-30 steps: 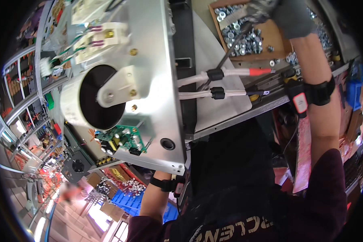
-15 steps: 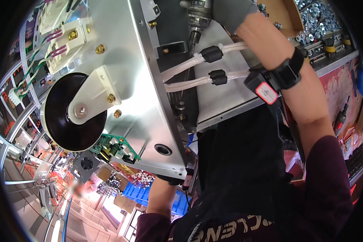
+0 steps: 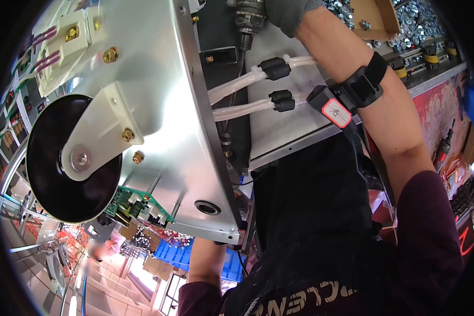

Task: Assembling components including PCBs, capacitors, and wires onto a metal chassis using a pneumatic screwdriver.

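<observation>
Driver (image 3: 249, 20): R hand (image 3: 291, 13) gripping, arm (image 3: 392, 118) stretched fwd; L hand hidden, can't tell grip.

A metal-edged counter (image 3: 437, 79) stretches below and to the right of the gloved right grip (image 3: 288, 15). Just right of the grip sits a shallow cardboard tray (image 3: 373, 13), shiny fasteners (image 3: 341, 11) bunched at its side nearest the grip. Farther right spreads a heap of loose metal hardware (image 3: 407, 38), with black-and-yellow pieces (image 3: 431, 56) along the front edge. On the grip's near side lies a flat grey sheet (image 3: 271, 129).
</observation>
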### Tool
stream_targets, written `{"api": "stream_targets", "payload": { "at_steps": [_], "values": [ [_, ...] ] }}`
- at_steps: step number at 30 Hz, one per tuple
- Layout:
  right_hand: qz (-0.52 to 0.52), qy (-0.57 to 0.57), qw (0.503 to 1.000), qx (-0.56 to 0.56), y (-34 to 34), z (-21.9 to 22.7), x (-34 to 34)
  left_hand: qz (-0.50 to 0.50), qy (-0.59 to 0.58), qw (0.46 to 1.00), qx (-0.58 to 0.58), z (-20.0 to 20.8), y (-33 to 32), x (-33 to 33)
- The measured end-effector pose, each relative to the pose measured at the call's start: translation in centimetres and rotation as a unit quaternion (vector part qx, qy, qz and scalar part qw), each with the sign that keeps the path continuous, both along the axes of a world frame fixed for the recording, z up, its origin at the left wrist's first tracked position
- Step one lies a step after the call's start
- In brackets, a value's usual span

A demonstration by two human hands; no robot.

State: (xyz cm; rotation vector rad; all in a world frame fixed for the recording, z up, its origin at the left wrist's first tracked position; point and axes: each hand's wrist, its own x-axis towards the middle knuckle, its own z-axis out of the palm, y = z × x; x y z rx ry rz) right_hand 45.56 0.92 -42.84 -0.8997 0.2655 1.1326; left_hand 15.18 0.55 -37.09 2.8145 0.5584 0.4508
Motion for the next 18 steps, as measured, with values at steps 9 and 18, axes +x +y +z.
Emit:
{"api": "stream_targets", "payload": {
  "at_steps": [9, 18],
  "values": [
    [0.017, -0.010, 0.998, 0.051, -0.2, -0.5, 0.1, -0.015, -0.019, 0.999, -0.025, 0.4, -0.6, 0.5],
    [0.013, 0.015, 0.999, 0.046, -0.9, 2.0, -0.2, 0.013, -0.019, 0.994, -0.107, -2.1, 1.1, -4.1]
  ]
}}
